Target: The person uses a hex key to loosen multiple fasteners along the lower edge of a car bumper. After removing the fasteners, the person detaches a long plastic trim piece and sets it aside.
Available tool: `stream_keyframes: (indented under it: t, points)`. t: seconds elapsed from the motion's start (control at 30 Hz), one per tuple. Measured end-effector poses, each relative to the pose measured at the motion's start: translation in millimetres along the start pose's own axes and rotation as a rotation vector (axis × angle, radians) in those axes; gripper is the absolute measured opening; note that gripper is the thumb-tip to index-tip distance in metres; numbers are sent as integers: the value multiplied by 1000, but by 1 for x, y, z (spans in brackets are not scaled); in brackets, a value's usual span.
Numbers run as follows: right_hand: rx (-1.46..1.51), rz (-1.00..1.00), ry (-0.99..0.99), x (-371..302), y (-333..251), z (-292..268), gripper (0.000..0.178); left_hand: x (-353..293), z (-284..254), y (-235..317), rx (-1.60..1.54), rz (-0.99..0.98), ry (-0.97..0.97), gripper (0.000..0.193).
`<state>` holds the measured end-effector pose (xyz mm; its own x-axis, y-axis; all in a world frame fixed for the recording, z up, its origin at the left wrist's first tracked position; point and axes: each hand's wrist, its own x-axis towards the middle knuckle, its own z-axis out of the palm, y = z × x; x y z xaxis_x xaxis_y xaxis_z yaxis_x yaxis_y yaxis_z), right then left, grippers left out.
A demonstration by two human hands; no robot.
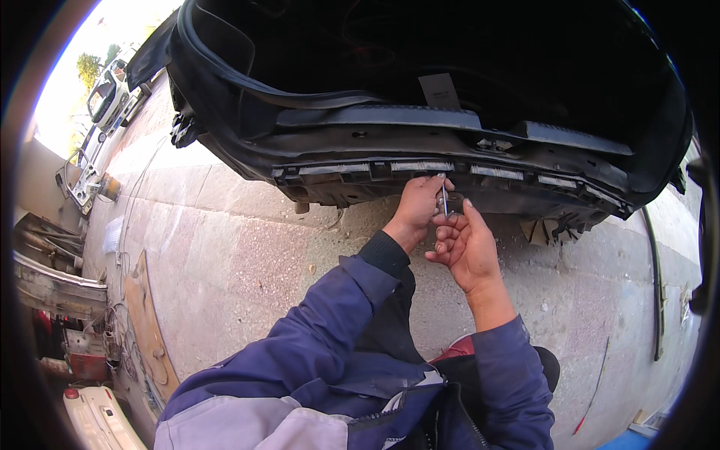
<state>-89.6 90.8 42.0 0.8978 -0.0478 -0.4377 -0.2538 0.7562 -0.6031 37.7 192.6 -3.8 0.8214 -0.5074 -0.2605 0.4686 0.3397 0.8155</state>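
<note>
A thin silver metal tool (445,196), rod-like, stands nearly upright between my hands at the car's lower rear edge. My left hand (417,208) is closed around its upper end, with the fingertips right against the black bumper mounting strip (352,169). Its exact kind is hidden by my fingers. Just below and to the right, my right hand (471,255) has its fingers curled at the tool's lower end, palm partly turned up and thumb raised. Pale strips (495,172) show along the mounting edge, close above my hands.
The dark trunk opening (480,45) spans the top, with a grey tag (439,91) inside. A long black trim strip (657,285) lies to the right. At left are a brown board (144,322), loose car parts (79,180) and a cream body panel (101,416). A red-handled rod (581,424) lies lower right.
</note>
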Motion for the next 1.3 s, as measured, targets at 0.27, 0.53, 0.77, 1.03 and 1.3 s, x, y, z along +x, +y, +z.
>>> stream_keyframes:
  t: [0.27,0.53,0.77,1.03,1.3]
  points:
    - [-168,-163,34,6,13,-2,23,-2,5,0,8,4,3,34]
    - [-1776,-1148,282,1,8,2,17,-2,4,-3,-39,-1,-27,33]
    - [-449,-155,124,7,-1,-3,28,-1,2,-4,-92,-17,-22,33]
    - [-577,-323,118,9,0,-4,13,-7,4,-3,-12,8,9,35]
    - [-1182,-899,269,4,-2,11,27,-16,7,-7,51,28,-21,35]
